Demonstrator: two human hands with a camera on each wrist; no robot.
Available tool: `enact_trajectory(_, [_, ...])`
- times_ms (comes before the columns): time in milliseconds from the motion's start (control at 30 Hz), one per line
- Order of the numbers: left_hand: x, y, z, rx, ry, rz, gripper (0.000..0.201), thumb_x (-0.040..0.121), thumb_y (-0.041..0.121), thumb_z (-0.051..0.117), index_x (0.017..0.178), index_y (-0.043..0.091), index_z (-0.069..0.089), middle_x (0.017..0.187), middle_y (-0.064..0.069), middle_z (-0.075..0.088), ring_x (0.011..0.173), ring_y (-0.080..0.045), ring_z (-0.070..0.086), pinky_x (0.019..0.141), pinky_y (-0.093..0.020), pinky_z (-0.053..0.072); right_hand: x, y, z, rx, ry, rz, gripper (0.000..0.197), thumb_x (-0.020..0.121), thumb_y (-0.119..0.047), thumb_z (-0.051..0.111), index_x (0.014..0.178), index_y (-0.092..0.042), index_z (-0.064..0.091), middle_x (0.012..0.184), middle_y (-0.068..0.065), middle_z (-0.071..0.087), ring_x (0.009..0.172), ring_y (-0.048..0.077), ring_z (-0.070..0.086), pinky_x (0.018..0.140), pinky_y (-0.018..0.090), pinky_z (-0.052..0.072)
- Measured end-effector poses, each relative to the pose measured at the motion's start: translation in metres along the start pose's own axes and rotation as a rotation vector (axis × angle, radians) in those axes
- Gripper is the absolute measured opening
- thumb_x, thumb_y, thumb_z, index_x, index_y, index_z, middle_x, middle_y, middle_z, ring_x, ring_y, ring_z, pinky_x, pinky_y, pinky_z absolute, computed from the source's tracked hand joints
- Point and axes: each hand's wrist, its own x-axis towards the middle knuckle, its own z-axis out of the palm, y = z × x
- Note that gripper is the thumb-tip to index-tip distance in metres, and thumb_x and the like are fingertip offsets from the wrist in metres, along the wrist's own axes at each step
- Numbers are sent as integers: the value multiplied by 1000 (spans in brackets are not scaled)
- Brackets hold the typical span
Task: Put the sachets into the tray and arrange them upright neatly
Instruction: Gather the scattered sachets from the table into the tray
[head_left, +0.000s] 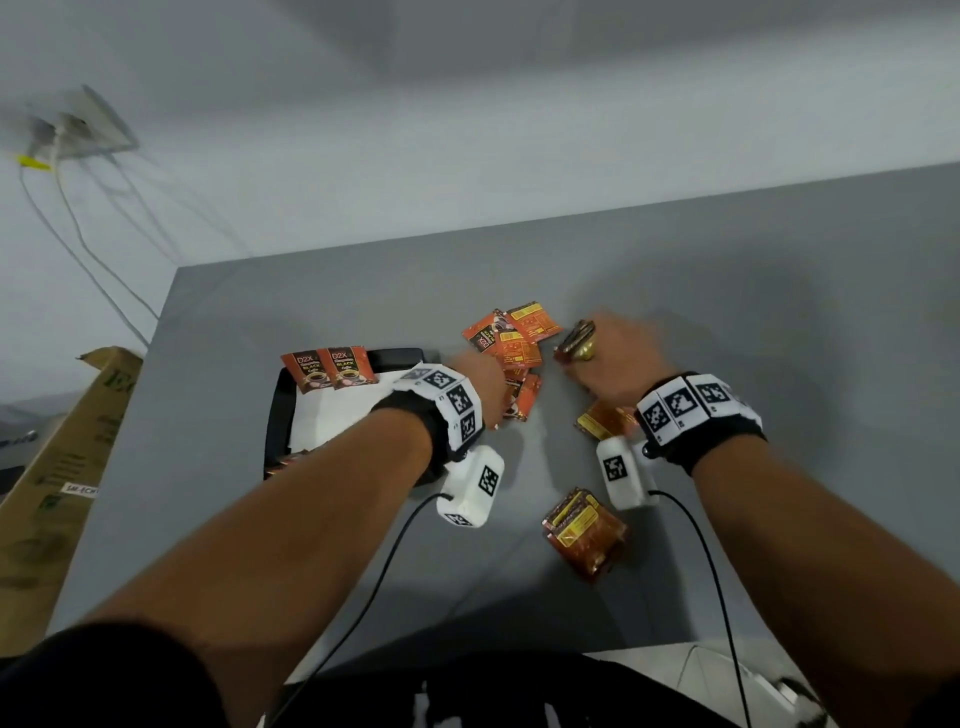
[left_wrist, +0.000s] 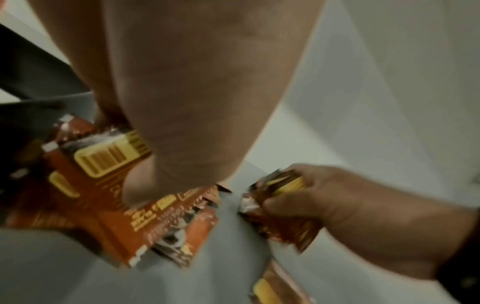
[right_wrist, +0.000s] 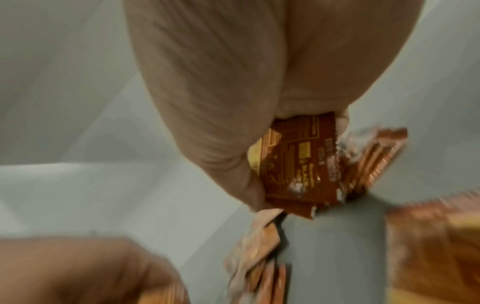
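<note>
While your right hand (head_left: 613, 358) grips a sachet bundle (head_left: 574, 340) and your left hand (head_left: 480, 379) presses flat on the scattered sachets (head_left: 511, 340), slick packets may slide off the table (head_left: 779, 467).

Bare table (head_left: 753, 322) rightward (loose sachets (head_left: 511, 340) crowding centre)

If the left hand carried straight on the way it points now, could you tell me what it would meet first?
Most likely the loose pile of sachets on the table: the left hand already lies on its near edge, pointing across it. Depth beyond is unclear.
</note>
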Motion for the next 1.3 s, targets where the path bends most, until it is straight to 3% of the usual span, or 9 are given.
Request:
enact_trajectory(167, [54,-12,40,134,-193,-81,44,51,50,78,81,21,64,72,6,64,59,-16,62,62,-38,58,26,9,-13,-99,27,129,62,82,-39,76,129,-10,46,128,14,50,116,36,54,94,43,47])
enact_trajectory(300, [16,-2,22,235,-62,-38,56,72,47,78,114,19,55,112,-10,56,104,-28,60,83,-41,53,44,20,-1,-209,-31,165,57,88,-46,66,130,-13,47,130,14,42,112,37,56,95,45,50])
enact_trajectory(400, [13,-2,27,116,8,-74,58,84,42,70,130,13,50,123,-13,51,113,-31,55,92,-43,48,44,24,8,-248,-3,125,45,91,-42,60,125,-13,50,125,14,43,108,37,55,93,45,51])
enact_trajectory(600, [9,-8,3,-142,28,2,54,81,25,72,122,7,41,105,-11,59,93,-29,63,82,-44,57,43,30,14,-349,76,20,32,90,-34,59,114,-14,53,116,8,57,108,31,52,93,41,47])
enact_trajectory(733, [10,1,-15,-199,-26,31,5,85,14,57,88,9,57,82,-6,64,78,-24,66,66,-31,52,37,30,12,-266,35,-20,42,90,-30,64,125,-13,50,125,11,53,115,32,51,98,41,46])
enact_trajectory(833, [24,14,-2,-177,-75,2,11,83,22,56,74,15,55,84,-4,65,65,-17,53,55,-25,40,31,38,0,-73,-13,82,45,86,-35,71,121,-13,55,120,4,57,110,28,57,93,39,47])
enact_trajectory(933, [37,21,17,-223,-12,-111,31,70,38,65,89,15,57,97,-9,61,81,-23,58,66,-31,48,13,50,-11,120,-36,119,46,65,-56,72,93,-21,63,87,-6,68,83,18,68,71,32,52])
enact_trajectory(1167, [39,26,25,-292,102,-159,28,81,37,61,95,14,58,105,-6,60,94,-25,52,76,-32,43,-36,60,25,-29,-179,96,27,74,-35,79,95,-25,64,80,-10,61,72,4,59,60,15,38])
enact_trajectory(1300, [26,24,25,-223,208,-77,44,79,43,73,114,17,64,115,-10,58,101,-29,59,84,-37,50,-35,52,47,-70,-115,220,67,67,-49,80,119,-14,55,114,5,56,105,23,57,90,34,49])
